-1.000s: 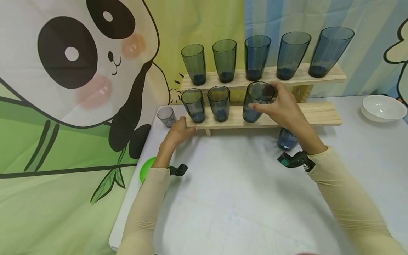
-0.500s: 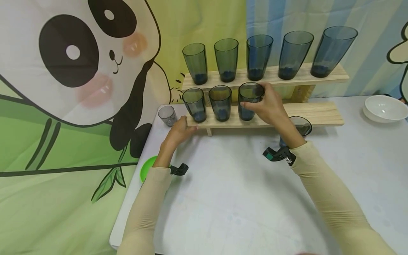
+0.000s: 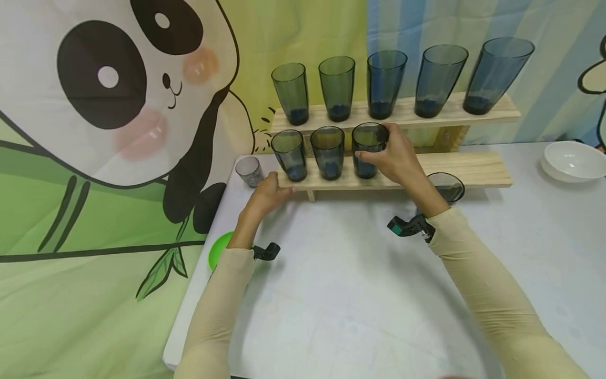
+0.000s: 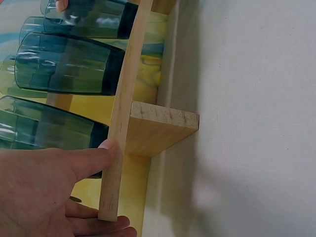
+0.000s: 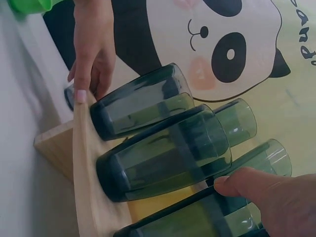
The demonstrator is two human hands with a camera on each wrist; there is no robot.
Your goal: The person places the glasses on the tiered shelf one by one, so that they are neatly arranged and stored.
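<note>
A two-tier wooden shelf (image 3: 466, 167) stands at the back of the table, bearing dark blue-grey tumblers. With my right hand (image 3: 400, 158) I hold the third tumbler (image 3: 365, 141) from the left on the lower tier, near its rim. Its base is at the board, and in the right wrist view my thumb (image 5: 247, 185) lies along its side. My left hand (image 3: 264, 199) grips the left end of the lower board (image 4: 121, 118), thumb on top and fingers beneath. Beside that end stand two more tumblers, a left one (image 3: 290, 152) and a middle one (image 3: 328, 150).
Several tumblers (image 3: 387, 79) line the upper tier. Another tumbler (image 3: 447, 184) stands in front of the shelf, partly behind my right forearm. A small clear glass (image 3: 248, 169) is left of the shelf, a green bowl (image 3: 216, 248) by my left wrist, a white bowl (image 3: 573, 162) far right.
My right hand has moved left along the lower tier with the tumbler, closer to the two beside it. The tumbler in front of the shelf shows more now. My left hand stays put.
</note>
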